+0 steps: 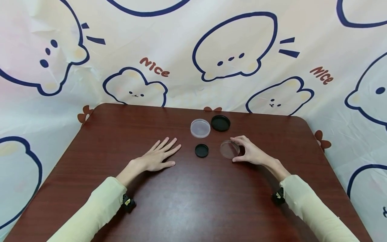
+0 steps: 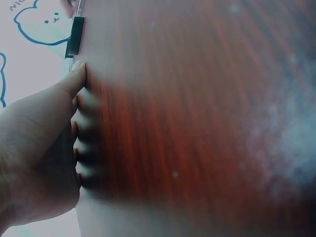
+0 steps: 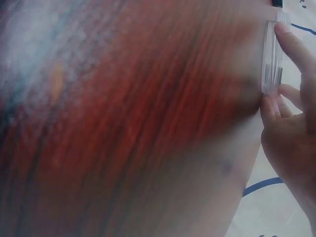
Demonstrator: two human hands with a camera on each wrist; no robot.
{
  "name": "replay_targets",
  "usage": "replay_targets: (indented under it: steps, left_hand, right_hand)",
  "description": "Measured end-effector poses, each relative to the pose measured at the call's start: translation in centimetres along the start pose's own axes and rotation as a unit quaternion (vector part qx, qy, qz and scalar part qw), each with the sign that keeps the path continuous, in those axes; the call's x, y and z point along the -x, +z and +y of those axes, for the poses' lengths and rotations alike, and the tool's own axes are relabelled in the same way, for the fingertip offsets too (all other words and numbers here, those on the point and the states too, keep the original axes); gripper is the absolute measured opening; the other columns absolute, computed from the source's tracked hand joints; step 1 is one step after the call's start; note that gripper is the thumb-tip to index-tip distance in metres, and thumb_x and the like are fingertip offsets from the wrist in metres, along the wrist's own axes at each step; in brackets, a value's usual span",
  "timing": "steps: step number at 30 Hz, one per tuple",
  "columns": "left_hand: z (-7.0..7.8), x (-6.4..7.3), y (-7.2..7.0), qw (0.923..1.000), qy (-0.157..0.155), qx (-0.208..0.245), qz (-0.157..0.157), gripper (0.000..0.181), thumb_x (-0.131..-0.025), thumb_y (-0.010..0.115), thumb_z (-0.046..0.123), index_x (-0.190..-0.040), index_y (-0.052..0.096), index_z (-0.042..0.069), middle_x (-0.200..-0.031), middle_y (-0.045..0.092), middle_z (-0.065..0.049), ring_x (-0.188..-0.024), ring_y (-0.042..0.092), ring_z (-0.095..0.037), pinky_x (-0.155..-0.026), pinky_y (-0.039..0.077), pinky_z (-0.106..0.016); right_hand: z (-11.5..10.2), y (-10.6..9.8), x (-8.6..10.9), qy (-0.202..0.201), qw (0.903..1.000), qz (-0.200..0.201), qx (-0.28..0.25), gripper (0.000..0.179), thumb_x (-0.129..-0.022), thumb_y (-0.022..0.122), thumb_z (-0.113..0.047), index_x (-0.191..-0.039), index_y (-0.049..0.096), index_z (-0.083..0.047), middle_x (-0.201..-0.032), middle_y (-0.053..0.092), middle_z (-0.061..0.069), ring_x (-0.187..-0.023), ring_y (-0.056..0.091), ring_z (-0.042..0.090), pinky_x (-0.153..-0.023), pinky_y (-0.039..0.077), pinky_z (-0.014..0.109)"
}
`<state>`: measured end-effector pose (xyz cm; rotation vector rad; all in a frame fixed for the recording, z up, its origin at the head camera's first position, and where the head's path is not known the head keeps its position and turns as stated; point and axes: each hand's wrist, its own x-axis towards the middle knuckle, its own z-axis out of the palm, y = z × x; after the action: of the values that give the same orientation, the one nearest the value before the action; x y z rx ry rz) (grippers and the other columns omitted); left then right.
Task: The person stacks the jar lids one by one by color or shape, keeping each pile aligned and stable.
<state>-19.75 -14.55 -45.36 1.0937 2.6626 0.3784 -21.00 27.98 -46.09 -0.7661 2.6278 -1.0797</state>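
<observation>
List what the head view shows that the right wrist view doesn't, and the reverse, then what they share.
Only the head view: the left hand, fingers spread, the pale sleeves and the red "Nice" lettering.

Only the right wrist view: the clear dish seen edge-on, and a blurry orange patch on the table.

Both: the right hand holding that dish, the wood-grained tabletop and the printed backdrop.
</observation>
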Motion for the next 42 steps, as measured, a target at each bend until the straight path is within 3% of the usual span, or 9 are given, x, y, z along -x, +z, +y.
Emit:
replay_targets:
  steps: [13, 19, 23, 27, 33, 37, 42]
  left_hand:
    - [0.0, -0.1, 0.3, 1.0, 0.001, -0.007, 0.003, 0.066, -0.1, 0.048, 0.043, -0.155, 0.022, 0.017, -0.161, 0.007, -0.013, -0.145, 0.001, -0.038, -0.112, 0.004, -0.057]
    - [-0.1, -0.2, 0.5, 0.9999, 0.002, -0.012, 0.005, 0.066, -0.101, 0.047, 0.043, -0.155, 0.021, 0.017, -0.161, 0.006, -0.012, -0.145, 0.0, -0.037, -0.112, 0.004, -0.057]
    - [-0.1, -0.2, 0.5, 0.9997, 0.007, -0.021, 0.009, 0.065, -0.101, 0.047, 0.043, -0.155, 0.023, 0.016, -0.161, 0.006, -0.014, -0.145, 0.002, -0.039, -0.112, 0.005, -0.058]
    - [-0.1, -0.1, 0.5, 0.9995, 0.012, -0.023, 0.015, 0.065, -0.101, 0.049, 0.041, -0.155, 0.024, 0.014, -0.16, 0.008, -0.016, -0.144, 0.003, -0.041, -0.111, 0.006, -0.06]
    - [-0.2, 0.0, 0.5, 0.9996, 0.012, -0.012, 0.02, 0.064, -0.101, 0.049, 0.04, -0.154, 0.025, 0.013, -0.16, 0.008, -0.016, -0.144, 0.002, -0.041, -0.111, 0.005, -0.06]
    - [-0.1, 0.1, 0.4, 0.9997, 0.009, -0.016, 0.017, 0.064, -0.101, 0.049, 0.04, -0.154, 0.025, 0.014, -0.16, 0.009, -0.016, -0.144, 0.003, -0.041, -0.111, 0.006, -0.06]
    - [0.0, 0.1, 0.3, 0.9997, 0.005, -0.023, 0.011, 0.065, -0.101, 0.048, 0.041, -0.155, 0.024, 0.015, -0.16, 0.007, -0.015, -0.145, 0.002, -0.04, -0.111, 0.005, -0.059]
  right_hand:
    - [0.1, -0.3, -0.4, -0.002, 0.9997, 0.017, -0.015, 0.071, -0.08, 0.081, -0.016, -0.14, 0.046, 0.0, -0.128, 0.044, 0.012, -0.116, 0.051, 0.029, -0.095, 0.043, 0.045]
    - [-0.2, -0.4, -0.9, -0.003, 0.9993, 0.03, -0.021, 0.072, -0.08, 0.08, -0.015, -0.141, 0.045, 0.002, -0.126, 0.044, 0.013, -0.108, 0.053, 0.026, -0.086, 0.047, 0.034]
    - [-0.9, -0.4, -1.6, -0.005, 0.9994, 0.033, -0.012, 0.074, -0.08, 0.081, -0.015, -0.142, 0.044, 0.001, -0.126, 0.042, 0.016, -0.101, 0.052, 0.026, -0.082, 0.048, 0.035]
    - [-2.4, -0.6, -2.4, 0.004, 0.9996, 0.027, -0.012, 0.075, -0.081, 0.079, -0.013, -0.144, 0.041, 0.004, -0.126, 0.04, 0.021, -0.102, 0.052, 0.03, -0.085, 0.046, 0.044]
    - [-2.9, -0.2, -4.3, 0.02, 0.9989, 0.041, 0.002, 0.075, -0.081, 0.081, -0.018, -0.143, 0.043, 0.0, -0.122, 0.04, 0.017, -0.096, 0.054, 0.025, -0.084, 0.049, 0.041]
    - [-3.6, 0.1, -5.7, 0.027, 0.9981, 0.053, 0.016, 0.073, -0.08, 0.081, -0.018, -0.141, 0.046, 0.0, -0.123, 0.041, 0.017, -0.102, 0.05, 0.028, -0.086, 0.048, 0.042]
    - [-4.5, 0.6, -7.4, 0.026, 0.997, 0.06, 0.041, 0.073, -0.082, 0.08, -0.019, -0.142, 0.044, 0.001, -0.126, 0.04, 0.019, -0.098, 0.051, 0.028, -0.083, 0.047, 0.04]
